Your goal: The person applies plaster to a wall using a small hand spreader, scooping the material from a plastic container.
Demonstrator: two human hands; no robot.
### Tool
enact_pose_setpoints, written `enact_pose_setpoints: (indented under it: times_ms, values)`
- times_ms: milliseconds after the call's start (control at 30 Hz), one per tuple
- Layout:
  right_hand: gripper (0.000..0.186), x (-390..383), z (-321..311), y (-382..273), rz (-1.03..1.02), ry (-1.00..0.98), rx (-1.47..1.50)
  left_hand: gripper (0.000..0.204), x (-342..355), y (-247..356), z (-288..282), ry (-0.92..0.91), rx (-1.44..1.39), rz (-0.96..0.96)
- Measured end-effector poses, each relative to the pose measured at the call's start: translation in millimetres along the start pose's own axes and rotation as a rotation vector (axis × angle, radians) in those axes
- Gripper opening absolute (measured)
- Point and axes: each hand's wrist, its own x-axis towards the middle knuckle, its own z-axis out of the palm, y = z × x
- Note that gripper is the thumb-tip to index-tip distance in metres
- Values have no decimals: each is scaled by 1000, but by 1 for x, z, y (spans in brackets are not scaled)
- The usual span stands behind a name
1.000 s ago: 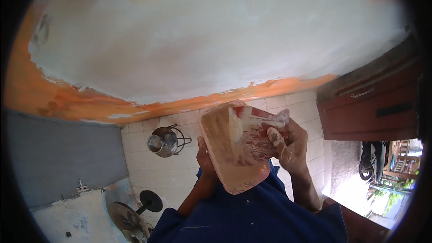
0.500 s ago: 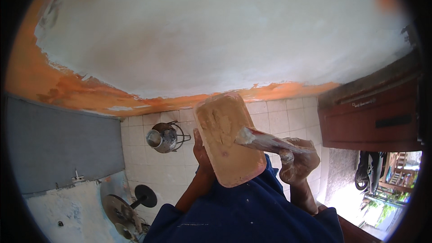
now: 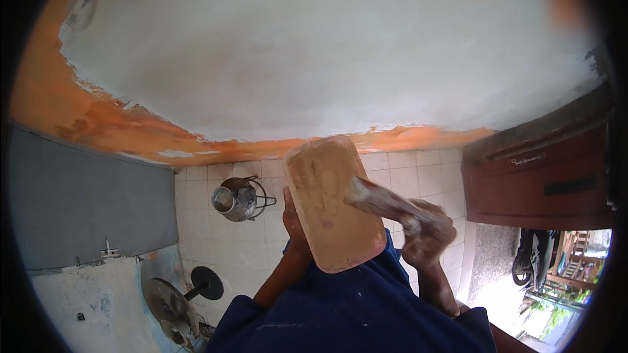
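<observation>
In front of my torso is a rounded rectangular tray (image 3: pixel 381 243), tilted, with a pinkish edge. Tan putty (image 3: pixel 320 186) is spread over its face, with ridges in the upper half. My left hand (image 3: pixel 292 219) grips the tray's left side from below, most of its fingers hidden behind it. Smeared with white and blurred by motion, my right hand (image 3: pixel 428 232) is closed on a putty-coated scraper (image 3: pixel 377 197). The scraper's far end meets the putty near the tray's right side. Beyond the tray rises a wall (image 3: pixel 314 52) with a broad whitish coat.
Orange paint (image 3: pixel 157 134) borders the coated area. On the tiled floor (image 3: pixel 216 242) stands a stained metal pot (image 3: pixel 243 201) on a wire-legged stand. A fan (image 3: pixel 171 304) is at lower left, beside a grey panel (image 3: pixel 91 202). A red-brown door (image 3: pixel 536 183) and a motorcycle (image 3: pixel 531 258) are at right.
My right hand has shifted slightly left and down, and the scraper has turned a little on the putty. The left hand and tray have barely moved.
</observation>
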Motion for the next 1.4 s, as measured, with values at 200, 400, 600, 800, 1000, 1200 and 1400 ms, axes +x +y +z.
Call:
enact_pose_setpoints:
  times_ms: [200, 400, 600, 800, 1000, 1200, 1400]
  values:
    - [31, -1, 3, -11, 194, 55, 173, 54, -10, -12, -4, -25, 166, -15]
    - [47, -4, 7, -17, 204, 107, 111, 56, -12, -24, -9, -159, 407, -111]
    - [39, -1, 6, -24, 239, 112, 120, 58, -16, -24, -17, -343, 667, -229]
    - [30, 10, 9, -14, 261, 90, 48, 61, -18, -27, -24, -418, 829, -230]
    - [25, 12, 10, -6, 418, 83, 144, 67, -5, -44, -59, -397, 1121, 65]
    - [26, 7, 8, -1, 480, 123, 251, 62, -7, -32, -47, -386, 1193, 117]
    - [26, -1, 6, 5, 408, 50, 126, 58, -3, -30, -42, -407, 1250, 153]
